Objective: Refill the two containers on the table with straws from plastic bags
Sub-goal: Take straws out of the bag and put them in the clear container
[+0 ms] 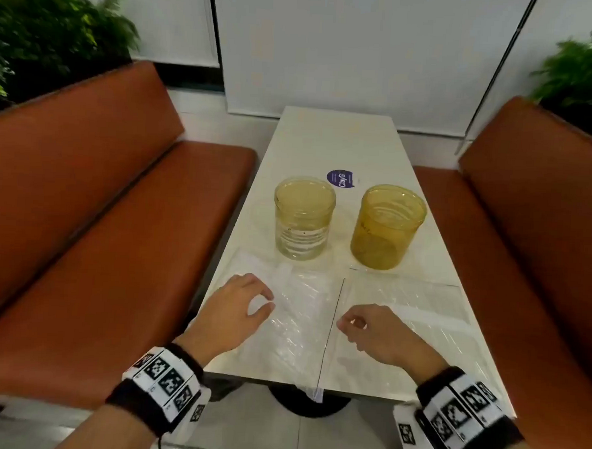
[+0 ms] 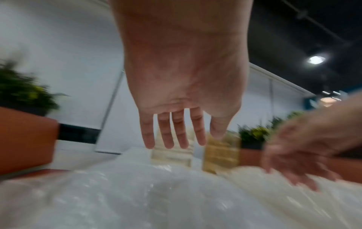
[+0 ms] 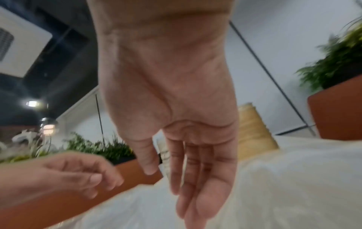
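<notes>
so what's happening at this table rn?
A person is starting a straw refill. Two amber containers, the paler left one and the darker right one, stand empty. Two plastic bags of straws lie flat in front of them. The left hand and right hand hover over the bags, holding nothing.

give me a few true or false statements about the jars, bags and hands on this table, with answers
1. Both containers stand upright on the table. True: the paler container and the amber container are upright.
2. The containers are packed with straws. False: both look empty.
3. Two plastic bags lie flat nearer the person than the containers. True: the left bag and the right bag.
4. The left hand grips the amber container. False: it hovers over the left bag.
5. The right hand holds a straw. False: it holds nothing.
</notes>
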`<state>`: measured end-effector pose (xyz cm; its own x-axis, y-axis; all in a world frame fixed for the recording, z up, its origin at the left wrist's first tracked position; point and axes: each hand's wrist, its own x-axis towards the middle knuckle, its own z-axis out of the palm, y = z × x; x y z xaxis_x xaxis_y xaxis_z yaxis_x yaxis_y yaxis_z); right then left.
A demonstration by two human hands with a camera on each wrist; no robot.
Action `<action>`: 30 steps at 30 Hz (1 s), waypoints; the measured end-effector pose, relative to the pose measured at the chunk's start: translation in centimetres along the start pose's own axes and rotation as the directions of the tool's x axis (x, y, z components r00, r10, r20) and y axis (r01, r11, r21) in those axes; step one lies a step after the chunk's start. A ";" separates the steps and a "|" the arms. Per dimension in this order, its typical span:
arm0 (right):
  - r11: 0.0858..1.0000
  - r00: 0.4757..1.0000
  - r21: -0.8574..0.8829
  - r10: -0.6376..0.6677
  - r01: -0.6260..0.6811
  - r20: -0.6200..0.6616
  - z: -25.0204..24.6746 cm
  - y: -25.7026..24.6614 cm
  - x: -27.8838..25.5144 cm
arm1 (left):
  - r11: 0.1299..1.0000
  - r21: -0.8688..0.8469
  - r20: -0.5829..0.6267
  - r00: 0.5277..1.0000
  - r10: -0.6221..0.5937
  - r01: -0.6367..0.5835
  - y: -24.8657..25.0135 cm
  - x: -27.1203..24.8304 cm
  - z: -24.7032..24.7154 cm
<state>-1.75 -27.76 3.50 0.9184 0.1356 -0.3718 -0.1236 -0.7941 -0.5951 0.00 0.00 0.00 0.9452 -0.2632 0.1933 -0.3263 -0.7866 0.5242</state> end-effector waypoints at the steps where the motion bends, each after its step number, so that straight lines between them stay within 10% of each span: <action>1: 0.998 0.998 -0.017 0.066 -0.065 0.022 0.9 -0.2 1.5 | 0.999 0.003 0.063 0.997 0.038 -0.039 0.6 0.3 1.0; 7: 0.933 0.939 -0.106 0.338 -0.343 -0.065 4.7 -0.7 4.8 | 0.986 0.167 0.363 0.931 -0.042 -0.021 2.3 0.5 5.9; 17: 0.790 0.902 0.543 0.412 -0.285 -0.126 4.7 -1.7 6.4 | 0.990 0.081 0.246 0.961 -0.128 0.111 3.1 2.4 7.1; 24: 0.865 0.890 0.284 0.450 -0.415 -0.070 5.4 -0.1 7.6 | 0.980 0.131 0.303 0.935 -0.185 0.151 3.3 3.3 7.1; 30: 0.840 0.869 0.397 0.465 -0.370 -0.173 5.1 -1.5 6.8 | 0.967 0.174 0.235 0.946 -0.224 0.185 4.1 3.2 7.4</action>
<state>2.73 -22.63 -1.79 0.8052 -0.3534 -0.4762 -0.5931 -0.4823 -0.6447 1.77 -8.14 -3.37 0.9703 -0.2045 -0.1295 -0.1378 -0.9066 0.3988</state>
